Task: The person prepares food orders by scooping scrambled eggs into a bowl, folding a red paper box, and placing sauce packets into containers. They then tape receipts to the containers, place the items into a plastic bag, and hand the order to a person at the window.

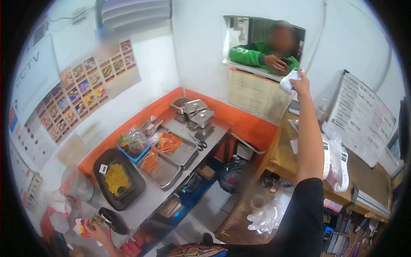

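My right hand [302, 81] is raised at the end of a stretched arm in a black sleeve. It pinches a white paper receipt [289, 80] in front of the wall window. Behind the receipt, a person in a green jacket [248, 53] leans on the sill with a dark phone [286, 61]. Low at the left, my left hand [99, 233] has its fingers curled beside some green leafy food [96, 219] and a red, yellow and white wrapper [81, 229]. I cannot tell what it grips. Right by it lies a black rounded item [113, 220].
A steel table [143, 199] bears a dark tub of yellow food [117, 180], metal trays [183, 152] with orange pieces, a blue basket [133, 147], scissors [199, 144] and lidded steel pans [201, 115]. A wooden counter [284, 160] with plastic bags [336, 162] runs along the right.
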The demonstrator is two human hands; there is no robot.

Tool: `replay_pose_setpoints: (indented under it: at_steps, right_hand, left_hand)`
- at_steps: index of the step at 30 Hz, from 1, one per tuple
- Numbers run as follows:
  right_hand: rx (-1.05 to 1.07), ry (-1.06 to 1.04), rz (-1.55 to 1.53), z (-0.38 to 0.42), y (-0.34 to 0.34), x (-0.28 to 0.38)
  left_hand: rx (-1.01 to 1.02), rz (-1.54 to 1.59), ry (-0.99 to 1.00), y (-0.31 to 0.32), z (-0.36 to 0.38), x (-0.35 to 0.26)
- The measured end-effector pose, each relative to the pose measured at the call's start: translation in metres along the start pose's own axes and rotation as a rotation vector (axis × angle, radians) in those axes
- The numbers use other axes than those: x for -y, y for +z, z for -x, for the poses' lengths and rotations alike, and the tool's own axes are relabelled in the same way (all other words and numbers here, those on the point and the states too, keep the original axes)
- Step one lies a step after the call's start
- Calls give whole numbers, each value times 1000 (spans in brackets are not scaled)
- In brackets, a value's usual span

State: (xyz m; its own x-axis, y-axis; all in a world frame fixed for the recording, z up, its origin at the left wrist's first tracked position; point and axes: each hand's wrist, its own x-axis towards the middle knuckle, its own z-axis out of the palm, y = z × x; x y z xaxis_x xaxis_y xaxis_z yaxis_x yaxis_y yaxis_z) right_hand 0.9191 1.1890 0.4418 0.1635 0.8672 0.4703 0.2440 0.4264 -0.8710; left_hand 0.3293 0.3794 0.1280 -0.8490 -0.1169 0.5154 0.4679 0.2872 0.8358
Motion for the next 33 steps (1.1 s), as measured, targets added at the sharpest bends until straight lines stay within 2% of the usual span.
replay_pose_setpoints:
  at_steps: [3, 6, 9, 10, 13, 16, 20, 22, 24, 25, 26, 27, 28, 29, 30, 31, 32, 33]
  right_hand:
    - [-173, -141, 12, -35, 38, -38]
    - [-168, -78, -156, -28, 69, -32]
    - [-170, -22, -216, -24, 91, -28]
    - [-172, 1, -224, -23, 98, -26]
    - [-143, 42, -240, -26, 115, -33]
    - [-94, 106, -286, -23, 128, -32]
    - [-99, 108, -422, -15, 141, -30]
    - [-462, -173, -17, -24, 160, -43]
    - [-622, -158, -16, -13, 168, -45]
    - [-568, -166, -243, 16, 176, -37]
    - [-412, -142, -411, 74, 191, -10]
    - [-265, -91, -569, 133, 204, 19]
    - [-80, -45, -680, 200, 217, 45]
    - [32, -1, -725, 267, 235, 72]
    - [195, 78, -799, 328, 253, 84]
    - [349, 155, -865, 382, 268, 94]
    - [553, 170, -868, 434, 285, 95]
    - [738, 169, -865, 483, 303, 97]
  left_hand:
    - [-102, -12, -8, -42, 1, 0]
    - [-142, -118, -86, -84, 1, 21]
    - [-204, -218, -33, -112, 4, 27]
    - [-223, -342, 53, -120, 4, 35]
    - [-232, -57, -102, -112, 6, 5]
    - [-236, -217, -53, -115, -3, 15]
    - [-205, -192, -43, -113, -10, 23]
    - [-209, -212, -8, -111, -14, 20]
    - [-176, -109, -56, -107, -27, 34]
    - [-185, -81, -96, -115, -21, 39]
    - [-172, -84, -75, -112, -19, 30]
    - [-171, -213, -122, -99, -16, -7]
    - [-139, -172, -96, -86, -12, -41]
    - [-98, -265, -43, -87, -15, -42]
    - [-79, -4, -193, -73, -15, -74]
    - [-76, 109, -149, -74, -16, -51]
    - [-3, 257, -208, -74, -20, -47]
    - [-26, 412, -283, -68, -18, -58]
